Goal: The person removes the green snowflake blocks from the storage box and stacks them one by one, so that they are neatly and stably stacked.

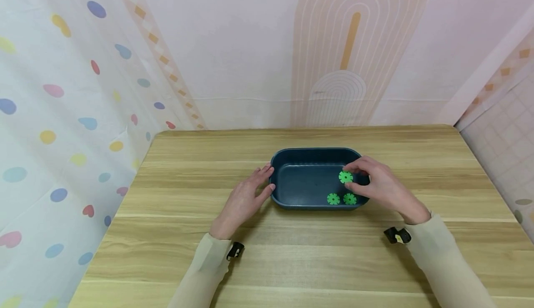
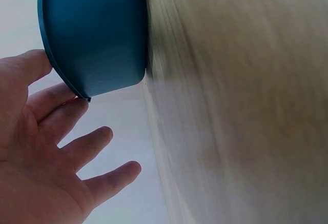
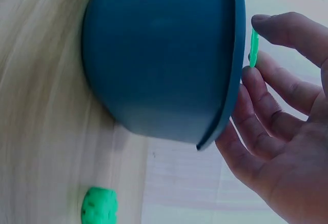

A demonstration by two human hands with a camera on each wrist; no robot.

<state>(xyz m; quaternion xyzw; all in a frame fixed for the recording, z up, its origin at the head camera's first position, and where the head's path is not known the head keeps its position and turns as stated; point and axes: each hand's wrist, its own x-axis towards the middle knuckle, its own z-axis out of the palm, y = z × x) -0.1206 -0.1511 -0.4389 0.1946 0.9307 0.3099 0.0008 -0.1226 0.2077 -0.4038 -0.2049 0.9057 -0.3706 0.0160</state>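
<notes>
A dark blue oval tray (image 1: 308,183) stands on the wooden table. Over its right end my right hand (image 1: 377,183) pinches a green notched disc (image 1: 346,177) between thumb and fingers. Seen edge-on in the right wrist view, that disc (image 3: 254,47) is level with the tray's rim. Two more green notched discs, a left one (image 1: 333,198) and a right one (image 1: 349,198), are inside the tray near its front right. My left hand (image 1: 246,197) touches the tray's left rim with its thumb and fingertips, the other fingers spread and fairly straight in the left wrist view.
In the right wrist view a green object (image 3: 99,205) sits on the table beyond the tray; the head view does not show it. The wooden table (image 1: 292,261) ends at a patterned curtain (image 1: 250,67) behind and on the left.
</notes>
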